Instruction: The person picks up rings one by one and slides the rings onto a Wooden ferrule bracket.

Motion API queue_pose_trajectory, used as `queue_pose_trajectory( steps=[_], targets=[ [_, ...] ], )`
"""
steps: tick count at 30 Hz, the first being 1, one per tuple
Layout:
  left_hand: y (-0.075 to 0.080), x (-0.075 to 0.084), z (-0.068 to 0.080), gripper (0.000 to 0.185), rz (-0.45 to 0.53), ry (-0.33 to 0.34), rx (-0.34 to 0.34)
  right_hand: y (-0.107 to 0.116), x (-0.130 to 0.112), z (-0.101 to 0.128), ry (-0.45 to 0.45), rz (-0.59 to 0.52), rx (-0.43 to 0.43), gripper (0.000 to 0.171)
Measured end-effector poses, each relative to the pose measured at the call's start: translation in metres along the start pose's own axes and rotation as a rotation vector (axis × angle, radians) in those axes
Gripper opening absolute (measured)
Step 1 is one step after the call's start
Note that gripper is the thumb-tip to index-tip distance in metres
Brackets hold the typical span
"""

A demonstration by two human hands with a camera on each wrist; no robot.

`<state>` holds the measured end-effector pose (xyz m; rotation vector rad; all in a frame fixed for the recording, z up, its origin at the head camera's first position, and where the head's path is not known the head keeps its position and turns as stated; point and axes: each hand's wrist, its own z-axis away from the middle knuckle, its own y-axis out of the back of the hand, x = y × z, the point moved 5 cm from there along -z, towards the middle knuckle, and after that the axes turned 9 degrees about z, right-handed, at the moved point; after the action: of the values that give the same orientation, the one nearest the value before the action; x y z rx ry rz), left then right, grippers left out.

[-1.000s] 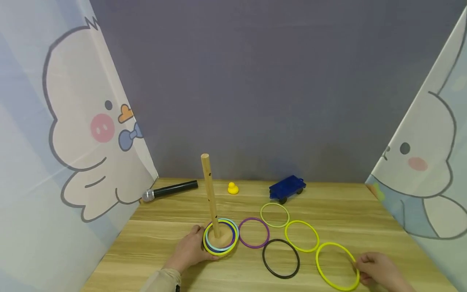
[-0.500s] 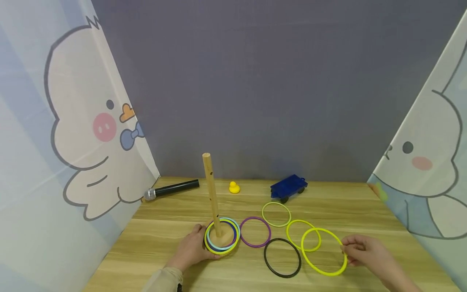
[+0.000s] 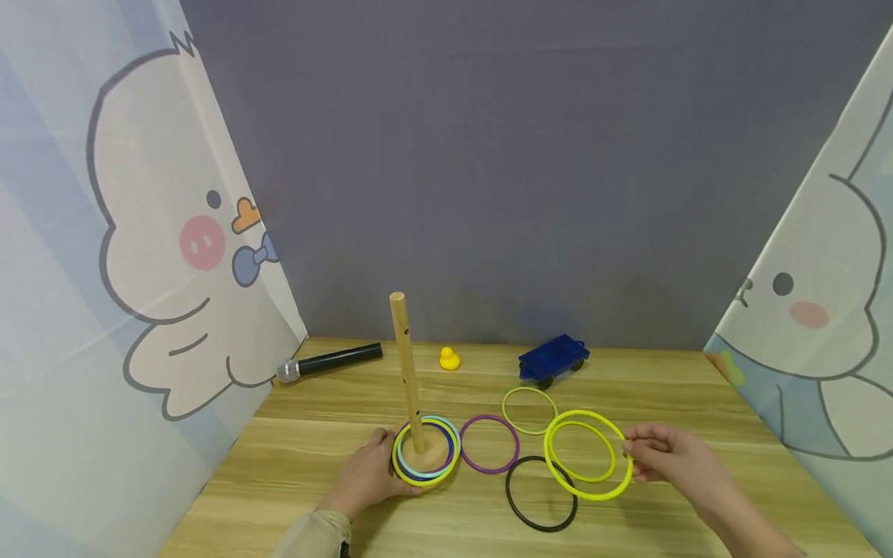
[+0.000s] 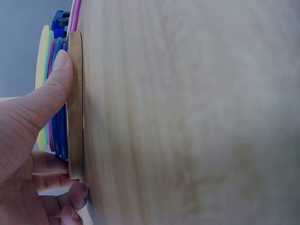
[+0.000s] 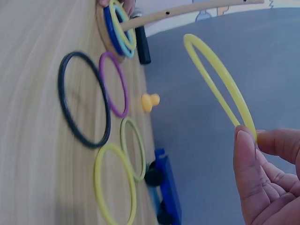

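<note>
My left hand (image 3: 370, 473) grips the edge of a wooden ring-toss stand, whose upright post (image 3: 407, 364) rises from a round base (image 4: 75, 117). Around the post's foot lie several stacked rings (image 4: 60, 126), yellow, light blue, purple and dark blue; my left thumb touches the stack. Between thumb and fingertips, my right hand (image 3: 673, 461) pinches a yellow ring (image 5: 229, 85), held tilted in the air above the table. Beneath it are another yellow ring (image 5: 98, 183) and a black ring (image 3: 546, 528), both flat. A purple ring (image 3: 488, 472) lies beside the stand, a pale green ring (image 3: 528, 432) behind.
Along the back of the wooden table (image 3: 656, 380) stand a yellow toy duck (image 3: 449, 359) and a blue toy wagon (image 3: 554, 361). A black microphone (image 3: 335, 361) lies at the back left. A grey backdrop and printed side panels enclose the table.
My right hand has lifted the yellow ring off the table and carried it leftward, over the other yellow ring. My left hand stays on the stand.
</note>
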<state>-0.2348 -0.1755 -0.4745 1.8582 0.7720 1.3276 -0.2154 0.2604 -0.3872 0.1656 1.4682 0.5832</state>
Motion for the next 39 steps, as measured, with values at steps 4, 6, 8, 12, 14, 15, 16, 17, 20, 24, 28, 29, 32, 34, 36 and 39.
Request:
queue_pose_trajectory(
  steps=[4, 6, 8, 12, 14, 15, 16, 17, 20, 24, 28, 29, 32, 34, 36, 39],
  targets=[
    [-0.001, 0.000, 0.000, 0.110, 0.001, 0.002, 0.003, -0.005, -0.014, -0.004, 0.038, -0.032, -0.001, 0.049],
    [-0.001, 0.000, 0.000, 0.110, 0.000, 0.003, 0.003, -0.008, -0.020, -0.006, 0.050, -0.048, 0.003, 0.050],
    [-0.002, -0.001, 0.001, 0.110, 0.000, 0.003, 0.003, -0.011, -0.025, -0.008, 0.063, -0.056, 0.004, 0.050],
    [-0.001, 0.000, 0.001, 0.109, 0.000, 0.000, 0.003, -0.016, -0.035, -0.012, 0.081, -0.070, 0.007, 0.050],
    [-0.002, 0.000, 0.001, 0.109, -0.002, -0.002, 0.002, -0.018, -0.039, -0.013, 0.089, -0.074, 0.009, 0.050],
    [-0.002, 0.000, 0.001, 0.109, -0.002, -0.003, 0.002, -0.019, -0.041, -0.014, 0.094, -0.076, 0.011, 0.051],
    [-0.002, 0.000, 0.000, 0.110, -0.005, -0.005, 0.001, -0.020, -0.043, -0.015, 0.097, -0.079, 0.016, 0.051],
    [-0.002, 0.000, 0.000, 0.110, -0.009, -0.006, 0.000, -0.021, -0.045, -0.016, 0.100, -0.082, 0.019, 0.051],
    [-0.002, 0.000, 0.000, 0.111, -0.012, -0.006, -0.005, -0.023, -0.052, -0.018, 0.117, -0.094, 0.023, 0.048],
    [-0.001, 0.000, 0.000, 0.111, -0.002, -0.005, -0.002, -0.028, -0.062, -0.022, 0.141, -0.114, 0.001, 0.046],
    [0.000, 0.000, -0.001, 0.110, 0.012, -0.013, 0.008, -0.035, -0.069, -0.025, 0.155, -0.123, -0.018, 0.047],
    [0.000, 0.000, -0.001, 0.109, 0.014, -0.012, 0.008, -0.036, -0.071, -0.026, 0.157, -0.122, -0.019, 0.048],
    [0.000, 0.000, 0.000, 0.108, 0.022, -0.009, 0.005, -0.040, -0.075, -0.029, 0.159, -0.128, -0.016, 0.048],
    [-0.001, -0.001, 0.000, 0.108, 0.028, -0.001, 0.001, -0.042, -0.077, -0.031, 0.160, -0.134, -0.020, 0.047],
    [-0.001, -0.001, 0.001, 0.107, 0.030, -0.002, -0.001, -0.045, -0.080, -0.032, 0.160, -0.140, -0.023, 0.046],
    [-0.001, -0.001, 0.000, 0.107, 0.029, -0.004, 0.000, -0.048, -0.086, -0.034, 0.156, -0.146, -0.023, 0.045]
  ],
)
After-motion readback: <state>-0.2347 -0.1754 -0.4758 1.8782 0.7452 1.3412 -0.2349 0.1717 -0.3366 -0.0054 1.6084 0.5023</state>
